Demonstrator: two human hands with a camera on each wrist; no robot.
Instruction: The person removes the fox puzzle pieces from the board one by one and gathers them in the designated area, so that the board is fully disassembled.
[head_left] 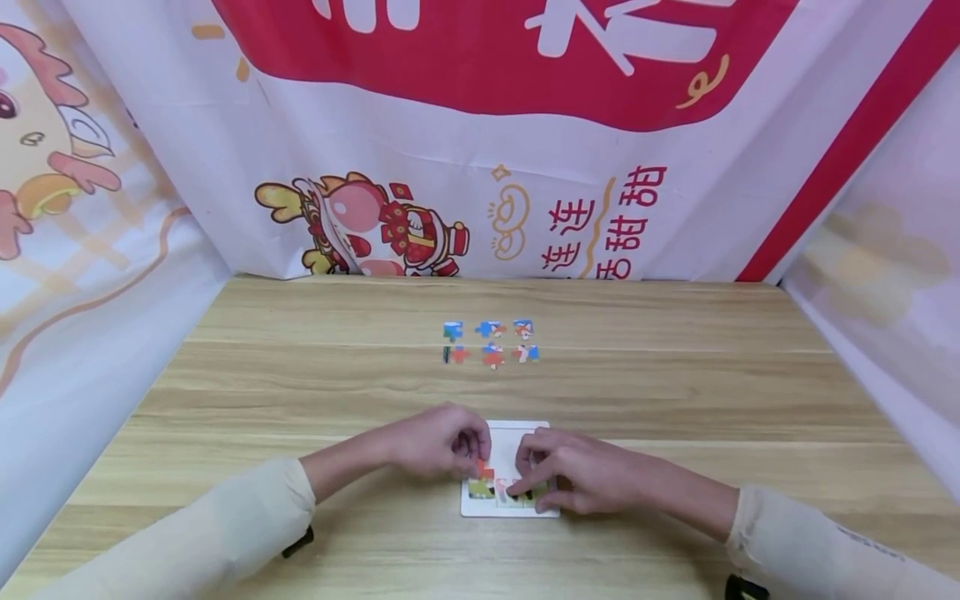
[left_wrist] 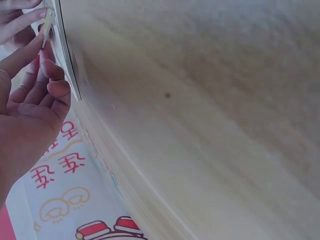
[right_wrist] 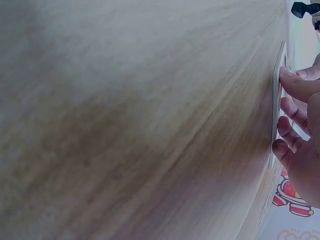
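A white puzzle tray (head_left: 510, 511) lies on the table under both hands. Its near row has picture puzzle pieces, among them a yellow-green piece (head_left: 481, 489) at left and a pink-and-white piece (head_left: 502, 492) beside it. At the tray's left side, the left hand (head_left: 442, 442) pinches an orange-red puzzle piece (head_left: 486, 469) just above the yellow-green one. The left wrist view shows a thin piece (left_wrist: 48, 25) standing tilted at the left fingertips. From the right, the right hand (head_left: 592, 471) rests on the tray, index finger touching the near row and thumb near the edge.
Beyond the tray, several loose puzzle pieces lie in two rows, including a blue-and-green corner piece (head_left: 453, 330) and an orange-and-white piece (head_left: 492, 357). A printed cloth (head_left: 480, 150) hangs along the back edge of the wooden table (head_left: 337, 375), with more cloth at both sides.
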